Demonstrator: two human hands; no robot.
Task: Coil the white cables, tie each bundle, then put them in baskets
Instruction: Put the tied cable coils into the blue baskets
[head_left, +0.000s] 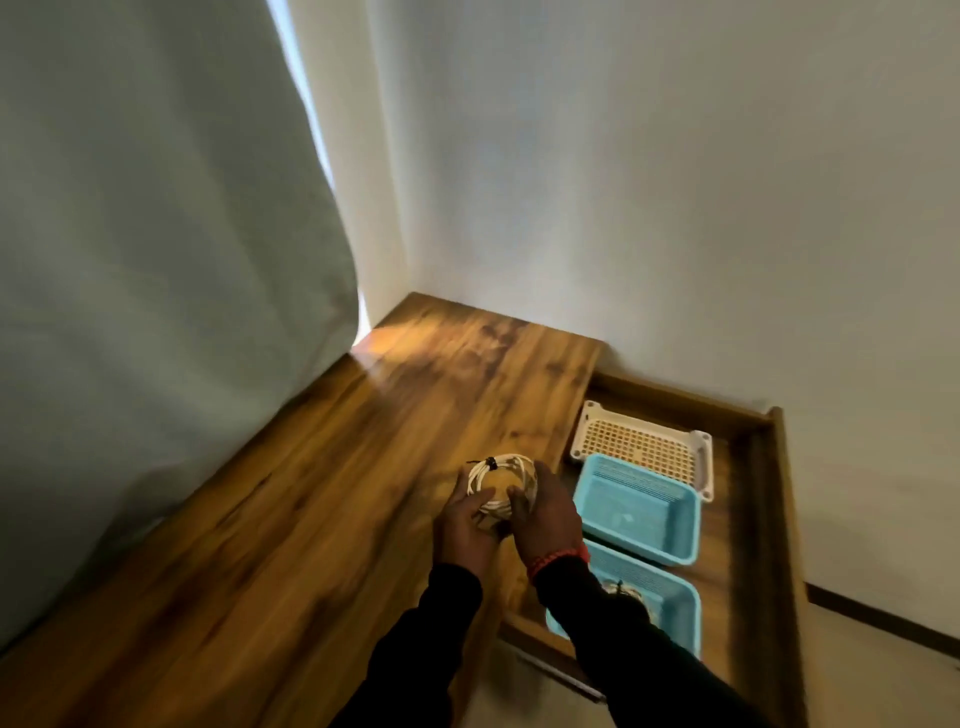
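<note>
A coiled white cable bundle (501, 483) with a black tie at its top left is held just above the wooden table (311, 493). My left hand (467, 525) grips its lower left side and my right hand (545, 512) its right side. To the right, on a lower wooden tray, stand a white basket (644, 447), a blue basket (639, 509) and a nearer blue basket (670, 603). The nearer blue basket holds another white coil (621, 590), partly hidden by my right forearm.
A pale curtain (156, 260) hangs over the table's left side. White walls (675, 208) close the corner behind the table and the wooden tray (748, 519). The table's near right edge drops to the floor.
</note>
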